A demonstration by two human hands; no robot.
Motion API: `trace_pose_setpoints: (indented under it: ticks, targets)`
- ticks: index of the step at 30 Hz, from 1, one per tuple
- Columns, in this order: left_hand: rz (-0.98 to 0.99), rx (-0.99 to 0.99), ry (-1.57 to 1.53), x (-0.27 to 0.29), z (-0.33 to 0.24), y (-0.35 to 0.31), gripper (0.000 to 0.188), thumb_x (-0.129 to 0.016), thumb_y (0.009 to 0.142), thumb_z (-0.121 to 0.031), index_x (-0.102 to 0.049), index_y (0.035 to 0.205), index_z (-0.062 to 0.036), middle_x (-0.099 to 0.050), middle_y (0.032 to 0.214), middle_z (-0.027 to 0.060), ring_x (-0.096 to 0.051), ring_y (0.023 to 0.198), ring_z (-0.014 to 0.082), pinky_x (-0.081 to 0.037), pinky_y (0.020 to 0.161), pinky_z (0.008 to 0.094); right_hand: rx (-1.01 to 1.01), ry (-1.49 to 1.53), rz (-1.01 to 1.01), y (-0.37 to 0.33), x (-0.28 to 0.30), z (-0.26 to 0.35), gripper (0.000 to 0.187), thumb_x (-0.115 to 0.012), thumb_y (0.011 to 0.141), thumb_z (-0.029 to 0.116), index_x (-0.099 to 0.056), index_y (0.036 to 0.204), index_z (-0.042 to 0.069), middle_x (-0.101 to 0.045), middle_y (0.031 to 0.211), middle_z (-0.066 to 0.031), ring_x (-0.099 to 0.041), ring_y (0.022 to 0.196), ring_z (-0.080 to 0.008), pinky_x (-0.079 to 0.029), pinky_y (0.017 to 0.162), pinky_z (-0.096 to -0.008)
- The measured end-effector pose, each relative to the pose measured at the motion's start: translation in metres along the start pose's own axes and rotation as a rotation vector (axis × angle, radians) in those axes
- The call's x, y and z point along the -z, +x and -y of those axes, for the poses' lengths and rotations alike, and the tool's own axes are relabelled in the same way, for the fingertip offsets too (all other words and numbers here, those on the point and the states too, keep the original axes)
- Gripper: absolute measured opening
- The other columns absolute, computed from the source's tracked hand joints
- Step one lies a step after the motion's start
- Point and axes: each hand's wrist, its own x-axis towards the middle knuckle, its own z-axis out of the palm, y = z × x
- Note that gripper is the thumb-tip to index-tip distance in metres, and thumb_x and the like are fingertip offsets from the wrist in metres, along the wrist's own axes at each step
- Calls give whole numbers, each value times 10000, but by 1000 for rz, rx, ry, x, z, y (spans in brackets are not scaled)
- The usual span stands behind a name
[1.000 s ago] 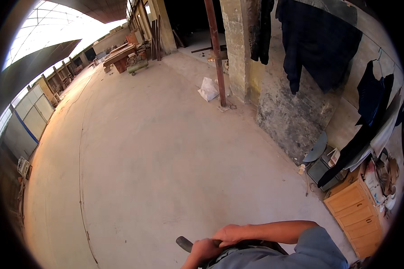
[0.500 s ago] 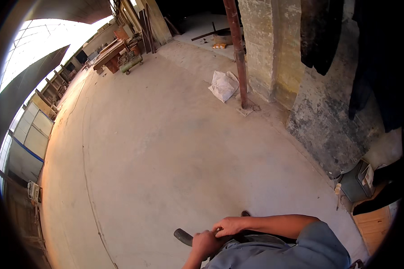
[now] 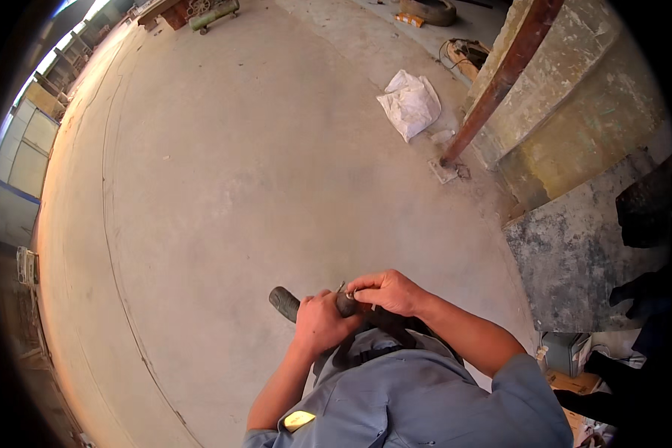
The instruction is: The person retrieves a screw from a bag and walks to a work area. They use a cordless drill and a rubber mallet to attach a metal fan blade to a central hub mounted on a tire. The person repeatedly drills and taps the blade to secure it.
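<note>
Low in the middle, my two hands are close together in front of my body. The left hand [image 3: 322,322] is closed, its back turned up, and what it grips is hidden. Beyond its knuckles juts a dark, rounded, tube-like thing [image 3: 284,302]; whether the hand holds it I cannot tell. The right hand [image 3: 387,291] pinches something small and thin, with a short metallic bit [image 3: 341,287] showing by its fingertips. Between the hands sits a dark brown rounded thing [image 3: 346,305], partly covered by fingers.
A white sack [image 3: 411,104] lies on the concrete floor [image 3: 239,187] beside a rusty post [image 3: 500,82]. At the right, a stained grey panel [image 3: 575,254] leans near a dark box [image 3: 567,352]. A tyre [image 3: 429,10] lies at the far right; a green tank [image 3: 215,15] stands far left.
My view has tipped downward, so both hands and more of my shirt show higher in the picture. The right hand's fingertips have come up beside the left hand, pinching a small thing.
</note>
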Motion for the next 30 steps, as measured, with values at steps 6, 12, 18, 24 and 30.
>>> trace_pose_setpoints:
  ticks: [6, 12, 18, 24, 30]
  targets:
    - [31, -52, -13, 108, 16, 187, 374, -754, 708, -361, -665, 789, -7, -635, 776, 160, -628, 739, 357, -499, 711, 429, 280, 137, -237, 165, 84, 94, 132, -597, 973, 106, -699, 985, 24, -708, 938, -71, -635, 797, -115, -526, 745, -271]
    - [77, 40, -227, 224, 39, 379, 351, -799, 699, -300, -652, 786, 6, -617, 821, 166, -623, 776, 340, -482, 721, 424, 247, 573, -233, 352, 207, 241, 192, -503, 1012, 124, -599, 1132, 9, -684, 851, -94, -636, 668, -163, -560, 628, -326]
    - [10, -32, -318, 351, 27, 544, 327, -801, 691, -269, -686, 873, -23, -646, 888, 128, -633, 827, 316, -504, 785, 397, -38, 423, -113, 492, 269, 335, 175, -526, 978, 79, -629, 1098, 3, -619, 785, -40, -582, 609, -129, -520, 566, -297]
    - [20, -113, -474, 450, 82, 730, 281, -795, 675, -215, -706, 896, -66, -660, 886, 108, -645, 882, 295, -502, 826, 386, -37, 528, -12, 661, 320, 434, 158, -518, 987, 71, -636, 1077, 15, -651, 850, -37, -617, 687, -125, -514, 620, -277]
    - [36, -158, -370, 562, 80, 918, 311, -798, 638, -234, -616, 759, -14, -578, 773, 106, -588, 722, 286, -476, 676, 394, 14, 674, -230, 789, 393, 537, 183, -622, 977, 233, -652, 975, 53, -598, 762, -7, -583, 652, -96, -482, 557, -263]
